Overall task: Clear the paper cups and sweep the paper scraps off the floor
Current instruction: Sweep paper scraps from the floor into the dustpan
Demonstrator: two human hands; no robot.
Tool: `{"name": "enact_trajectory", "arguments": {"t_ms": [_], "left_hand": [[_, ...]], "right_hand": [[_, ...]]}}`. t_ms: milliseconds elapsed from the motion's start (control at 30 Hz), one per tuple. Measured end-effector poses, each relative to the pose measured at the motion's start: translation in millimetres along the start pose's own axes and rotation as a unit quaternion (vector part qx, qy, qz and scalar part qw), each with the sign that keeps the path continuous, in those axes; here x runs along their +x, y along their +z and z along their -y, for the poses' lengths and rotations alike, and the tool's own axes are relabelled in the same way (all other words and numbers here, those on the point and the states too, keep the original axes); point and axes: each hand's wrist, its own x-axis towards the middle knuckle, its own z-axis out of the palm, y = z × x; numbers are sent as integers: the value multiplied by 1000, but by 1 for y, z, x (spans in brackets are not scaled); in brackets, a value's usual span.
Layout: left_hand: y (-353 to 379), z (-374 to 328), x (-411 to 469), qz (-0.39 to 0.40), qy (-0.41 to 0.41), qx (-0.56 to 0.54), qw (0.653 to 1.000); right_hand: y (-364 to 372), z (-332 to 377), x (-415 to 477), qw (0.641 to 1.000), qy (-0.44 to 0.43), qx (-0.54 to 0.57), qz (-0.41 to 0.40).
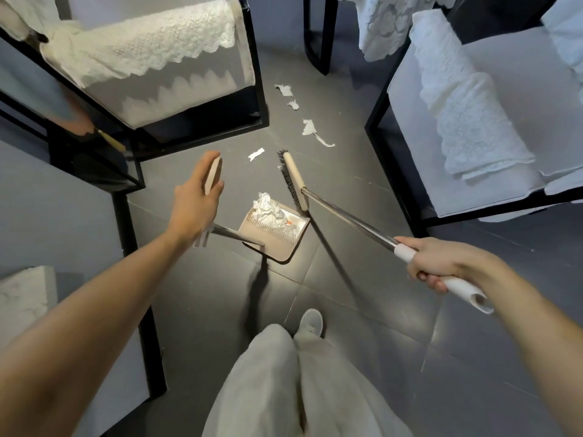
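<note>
My left hand (195, 197) grips the beige top of the dustpan's handle. The beige dustpan (290, 244) stands on the dark floor below it, with crumpled white paper (266, 209) inside. My right hand (432, 263) grips the white end of the broom's metal pole. The broom head (293, 179), beige with dark bristles, rests on the floor just right of the dustpan. Several torn white paper scraps lie beyond it: one small strip (256, 153) near the broom tip, a larger piece (310, 129) further on, and two more (285, 90) near the chair. No paper cups are in view.
A black-framed chair (202, 99) draped in white lace stands at upper left, another chair (473, 127) with lace at right. A black table leg (318, 36) is at the top. My legs and a white shoe (310, 323) are at the bottom. A pale block (25, 298) sits at the left.
</note>
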Motion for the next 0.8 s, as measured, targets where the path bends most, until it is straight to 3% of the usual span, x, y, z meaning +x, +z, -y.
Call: {"name": "enact_trajectory", "arguments": {"t_ms": [300, 533, 800], "left_hand": [[5, -26, 40, 17, 30, 10, 999], [6, -36, 79, 58, 85, 41, 994], [-16, -23, 123, 63, 102, 30, 992]], "right_hand": [[-23, 6, 30, 995, 15, -8, -102], [-37, 24, 60, 979, 66, -105, -159], [-9, 97, 112, 990, 41, 113, -80]]}}
